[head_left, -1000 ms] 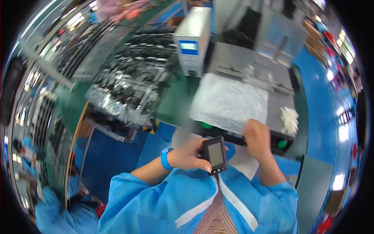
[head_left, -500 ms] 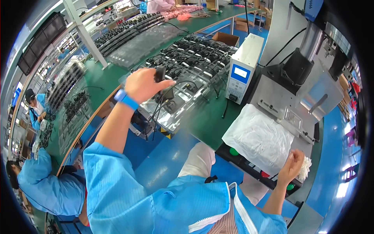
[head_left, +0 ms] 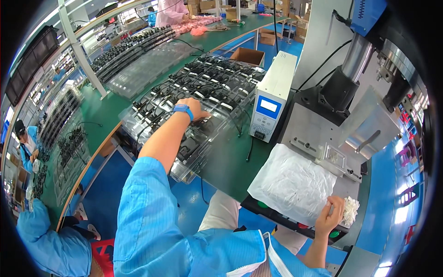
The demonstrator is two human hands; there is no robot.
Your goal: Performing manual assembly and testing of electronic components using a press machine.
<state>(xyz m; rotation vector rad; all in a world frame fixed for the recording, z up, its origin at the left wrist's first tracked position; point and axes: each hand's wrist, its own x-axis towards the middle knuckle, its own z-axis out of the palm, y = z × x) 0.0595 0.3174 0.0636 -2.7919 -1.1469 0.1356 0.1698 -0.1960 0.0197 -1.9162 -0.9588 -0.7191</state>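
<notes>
My left hand (head_left: 196,109), with a blue band on its wrist, reaches down into a clear plastic tray (head_left: 184,175) of black power adapters (head_left: 217,87) with cables. Its thumb points to the right, but the other fingers and anything under them are hidden. Beside the right edge of a crumpled white sheet (head_left: 293,182) is my right hand (head_left: 330,216), palm turned inward. Its fingers are loosely curled, with a gap to the thumb and nothing visible in them. A ruffled white bundle (head_left: 351,211) lies just right of it. The sheet covers the front of a machine base.
A white control box (head_left: 275,94) with a blue screen stands between the tray and a press (head_left: 339,87) with a metal fixture (head_left: 334,157). Green and red buttons (head_left: 334,234) line the base's front. More trays (head_left: 147,69) stand farther back. Co-workers (head_left: 55,240) sit at left.
My left hand has lowered from above the tray, where it held a black adapter with a cable, into the tray. My right hand stays by the white sheet. The view has shifted.
</notes>
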